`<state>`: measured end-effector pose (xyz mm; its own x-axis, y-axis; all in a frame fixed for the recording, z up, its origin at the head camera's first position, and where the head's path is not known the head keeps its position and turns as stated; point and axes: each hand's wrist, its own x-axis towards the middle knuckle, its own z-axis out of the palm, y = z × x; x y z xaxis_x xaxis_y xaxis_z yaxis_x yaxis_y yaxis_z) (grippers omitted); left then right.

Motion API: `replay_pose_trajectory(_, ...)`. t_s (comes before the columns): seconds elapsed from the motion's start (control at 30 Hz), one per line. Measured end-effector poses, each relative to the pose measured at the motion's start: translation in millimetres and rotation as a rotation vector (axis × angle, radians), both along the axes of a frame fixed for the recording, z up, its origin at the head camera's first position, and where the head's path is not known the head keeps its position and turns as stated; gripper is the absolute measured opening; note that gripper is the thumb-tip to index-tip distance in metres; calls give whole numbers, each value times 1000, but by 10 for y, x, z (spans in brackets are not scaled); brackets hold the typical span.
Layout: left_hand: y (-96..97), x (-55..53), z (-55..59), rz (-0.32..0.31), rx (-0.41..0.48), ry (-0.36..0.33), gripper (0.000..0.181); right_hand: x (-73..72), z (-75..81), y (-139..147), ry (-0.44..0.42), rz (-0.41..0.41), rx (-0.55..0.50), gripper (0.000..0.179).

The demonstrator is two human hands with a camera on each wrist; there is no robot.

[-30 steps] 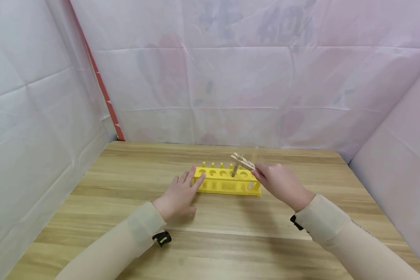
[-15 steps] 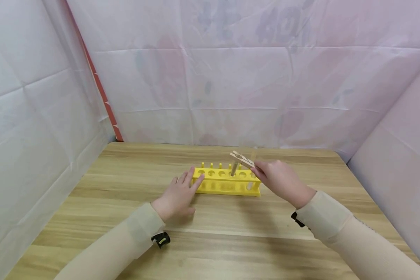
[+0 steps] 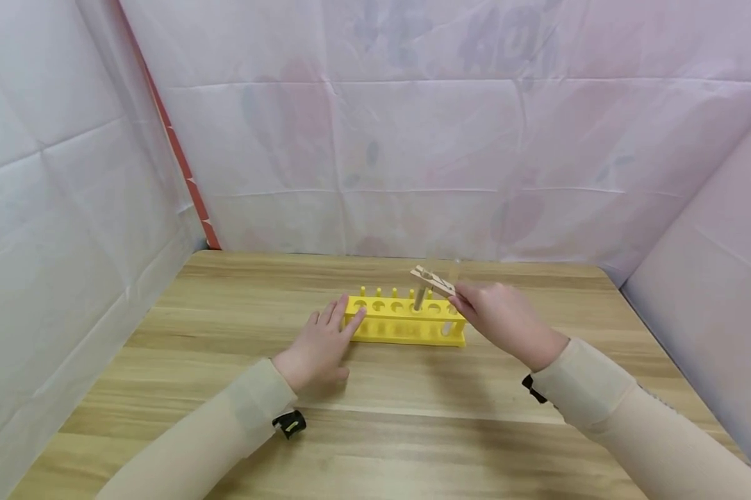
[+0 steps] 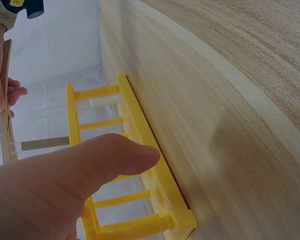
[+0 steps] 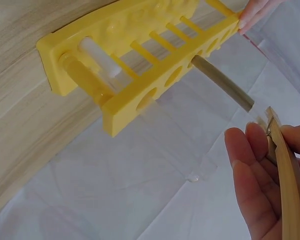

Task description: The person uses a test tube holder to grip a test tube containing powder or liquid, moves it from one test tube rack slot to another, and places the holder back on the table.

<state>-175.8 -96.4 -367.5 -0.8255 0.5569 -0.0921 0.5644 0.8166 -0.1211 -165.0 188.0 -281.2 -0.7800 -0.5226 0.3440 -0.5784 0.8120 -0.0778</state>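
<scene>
A yellow test tube rack (image 3: 406, 340) stands on the wooden table. My left hand (image 3: 317, 347) rests on its left end, fingers extended over the top bar; the thumb (image 4: 135, 157) lies along the near side. My right hand (image 3: 503, 319) holds a wooden test tube clamp (image 3: 433, 281), its thumb on one side and fingers on the other. The clamp's far end grips a clear test tube with grey-brown contents (image 5: 225, 82). This tube tilts slightly, its lower end at a middle hole of the rack. Another clear tube, with white contents (image 5: 100, 57), stands in the rack's right-end hole.
Upright yellow pegs (image 3: 378, 292) line the back of the rack. The wooden table (image 3: 375, 444) extends around it on all sides. Pale printed cloth (image 3: 425, 139) hangs behind the table and at both sides. A small black device (image 3: 290, 423) sits at the left wrist.
My right hand has raised the clamp and the tube in it slightly relative to the rack. My left hand keeps its place on the rack's left end.
</scene>
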Motion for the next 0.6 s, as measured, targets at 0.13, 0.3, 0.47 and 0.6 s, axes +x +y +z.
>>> replay_pose_trajectory(0.13, 6, 17, 26, 11, 7, -17, 103, -21, 0, 9, 21, 9, -20, 30)
replay_pose_trajectory(0.3, 11, 35, 48, 11, 3, -13, 104, -24, 19, 32, 34, 16, -31, 30)
replay_pose_trajectory(0.47, 18, 44, 51, 5, 10, 0, 103, -3, 53, 44, 1, -2, -22, 26)
replay_pose_trajectory(0.6, 24, 53, 55, 15, 12, -1, 103, 8, 83, 47, -13, -15, -22, 26)
